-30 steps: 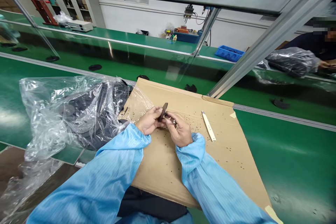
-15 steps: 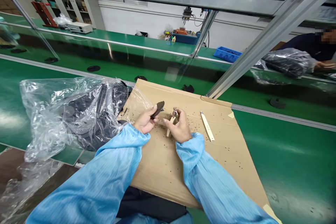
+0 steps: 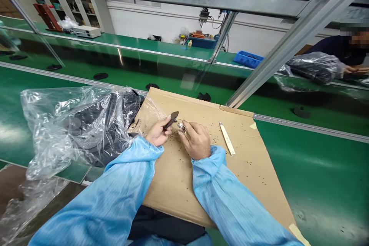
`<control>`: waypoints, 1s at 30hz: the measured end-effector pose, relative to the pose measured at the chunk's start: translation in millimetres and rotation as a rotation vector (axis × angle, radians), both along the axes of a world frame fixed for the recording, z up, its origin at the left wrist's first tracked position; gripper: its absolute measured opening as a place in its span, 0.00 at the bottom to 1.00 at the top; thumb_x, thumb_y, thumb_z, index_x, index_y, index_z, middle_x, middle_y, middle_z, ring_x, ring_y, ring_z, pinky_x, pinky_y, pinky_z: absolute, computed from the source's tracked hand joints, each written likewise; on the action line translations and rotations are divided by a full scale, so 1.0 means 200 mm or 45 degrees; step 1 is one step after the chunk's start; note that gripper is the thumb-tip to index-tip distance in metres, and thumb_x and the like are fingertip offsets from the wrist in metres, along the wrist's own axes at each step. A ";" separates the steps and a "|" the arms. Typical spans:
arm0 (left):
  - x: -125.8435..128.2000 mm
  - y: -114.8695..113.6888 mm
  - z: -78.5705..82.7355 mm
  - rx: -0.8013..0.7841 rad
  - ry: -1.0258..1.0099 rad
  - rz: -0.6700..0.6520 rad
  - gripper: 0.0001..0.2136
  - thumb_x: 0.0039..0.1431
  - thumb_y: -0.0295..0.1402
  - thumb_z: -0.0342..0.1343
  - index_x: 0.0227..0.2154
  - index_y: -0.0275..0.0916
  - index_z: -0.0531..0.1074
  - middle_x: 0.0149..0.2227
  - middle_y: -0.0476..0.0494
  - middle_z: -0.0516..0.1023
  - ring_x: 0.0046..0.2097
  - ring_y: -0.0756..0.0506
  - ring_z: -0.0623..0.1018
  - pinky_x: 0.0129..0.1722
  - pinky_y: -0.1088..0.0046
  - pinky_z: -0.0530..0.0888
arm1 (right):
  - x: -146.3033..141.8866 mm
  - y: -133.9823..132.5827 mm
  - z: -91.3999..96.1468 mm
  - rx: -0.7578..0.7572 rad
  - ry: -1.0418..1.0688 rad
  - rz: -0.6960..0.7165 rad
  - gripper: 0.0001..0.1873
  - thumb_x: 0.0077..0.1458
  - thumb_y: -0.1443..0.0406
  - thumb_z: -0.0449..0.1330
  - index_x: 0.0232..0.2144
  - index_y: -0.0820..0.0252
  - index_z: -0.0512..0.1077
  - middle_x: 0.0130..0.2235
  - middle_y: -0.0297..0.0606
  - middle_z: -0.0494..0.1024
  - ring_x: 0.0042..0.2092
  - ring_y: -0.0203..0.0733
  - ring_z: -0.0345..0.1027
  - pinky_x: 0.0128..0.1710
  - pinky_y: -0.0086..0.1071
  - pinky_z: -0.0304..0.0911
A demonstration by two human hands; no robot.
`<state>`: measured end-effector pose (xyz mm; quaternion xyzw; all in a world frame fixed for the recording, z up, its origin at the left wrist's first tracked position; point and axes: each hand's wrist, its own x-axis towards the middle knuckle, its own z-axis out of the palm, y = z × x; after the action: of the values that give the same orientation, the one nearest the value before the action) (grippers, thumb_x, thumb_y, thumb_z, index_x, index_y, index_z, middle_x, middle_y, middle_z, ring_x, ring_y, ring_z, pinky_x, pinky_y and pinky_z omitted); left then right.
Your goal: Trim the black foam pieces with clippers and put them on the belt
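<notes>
Dark flat piece [image 3: 171, 120] sits gripped in left hand [image 3: 157, 133] | right hand [image 3: 197, 141] pinches small metal-headed tool [image 3: 181, 126] at piece's four o'clock

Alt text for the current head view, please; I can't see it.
The left hand holds a dark, flat piece above a cardboard sheet, and the right hand holds a small metal-headed tool close beside it. Dark specks dot the cardboard; a slim cream-coloured object lies on its right, and a clear plastic bag of dark pieces lies at its left.
</notes>
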<state>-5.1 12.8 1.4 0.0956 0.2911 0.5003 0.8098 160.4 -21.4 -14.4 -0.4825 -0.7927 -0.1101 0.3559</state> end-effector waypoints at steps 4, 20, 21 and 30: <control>0.00 0.00 -0.01 0.028 0.005 -0.005 0.06 0.54 0.27 0.61 0.27 0.32 0.69 0.24 0.50 0.65 0.20 0.59 0.61 0.12 0.87 0.53 | 0.00 -0.01 0.01 0.037 -0.031 -0.027 0.19 0.63 0.57 0.54 0.51 0.59 0.70 0.42 0.44 0.75 0.42 0.48 0.67 0.43 0.38 0.61; 0.01 -0.01 -0.02 0.084 0.034 0.015 0.08 0.51 0.27 0.64 0.30 0.33 0.69 0.23 0.53 0.63 0.20 0.59 0.61 0.12 0.87 0.53 | 0.00 -0.01 0.03 -0.070 -0.131 -0.067 0.17 0.62 0.65 0.53 0.52 0.57 0.70 0.41 0.42 0.76 0.40 0.46 0.67 0.40 0.37 0.60; 0.01 -0.01 -0.02 0.082 0.035 0.019 0.08 0.51 0.27 0.64 0.30 0.33 0.69 0.23 0.53 0.63 0.20 0.59 0.61 0.12 0.87 0.53 | 0.00 -0.01 0.03 -0.079 -0.127 -0.075 0.17 0.62 0.65 0.53 0.52 0.56 0.70 0.41 0.41 0.76 0.40 0.46 0.67 0.40 0.36 0.61; 0.02 0.01 -0.03 0.189 0.219 0.147 0.13 0.49 0.27 0.65 0.38 0.32 0.72 0.31 0.45 0.76 0.26 0.54 0.73 0.18 0.85 0.66 | 0.01 0.01 -0.02 -0.162 0.299 -0.040 0.18 0.61 0.59 0.54 0.50 0.58 0.71 0.40 0.42 0.76 0.40 0.44 0.70 0.41 0.34 0.66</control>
<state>-2.0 15.5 -4.6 0.1810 0.3267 0.5561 0.7424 161.8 -20.1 -18.8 -0.5261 -0.7433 -0.0080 0.4131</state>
